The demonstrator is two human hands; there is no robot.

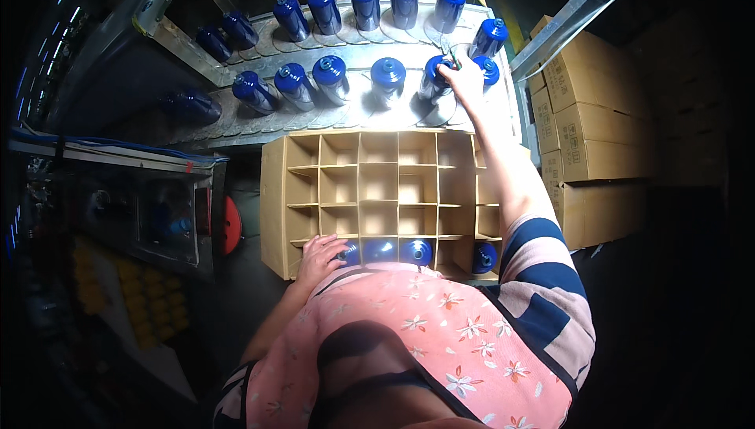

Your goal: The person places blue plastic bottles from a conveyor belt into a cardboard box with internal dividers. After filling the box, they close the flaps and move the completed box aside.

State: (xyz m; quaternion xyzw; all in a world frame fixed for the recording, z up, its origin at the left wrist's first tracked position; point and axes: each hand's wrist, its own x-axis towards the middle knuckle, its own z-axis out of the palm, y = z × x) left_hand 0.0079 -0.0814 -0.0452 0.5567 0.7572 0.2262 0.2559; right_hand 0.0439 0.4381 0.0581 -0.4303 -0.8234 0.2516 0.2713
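A metal conveyor [361, 59] carrying two rows of blue bottles [365, 8] crosses the upper middle of the frame. Just below, in the centre, stands an open divided cardboard box [274, 201], with blue bottles visible in its lowest row. The left hand [320, 260] rests at its lower left corner; whether these fingers grip, I cannot tell. The right hand [465, 79], upper right of centre, has its fingers closed around the top of one bottle [432, 88] at the conveyor.

Over on my right, brown cartons [602, 134] are standing in a stack, and a bare metal bar [586, 16] is slanting up near them. On the left, blue cables [102, 143] are running along a dark cabinet [173, 262], and a red disc [232, 225] is showing just beside it. Lower down, small yellow objects [156, 303] are sitting in rows, blurred.
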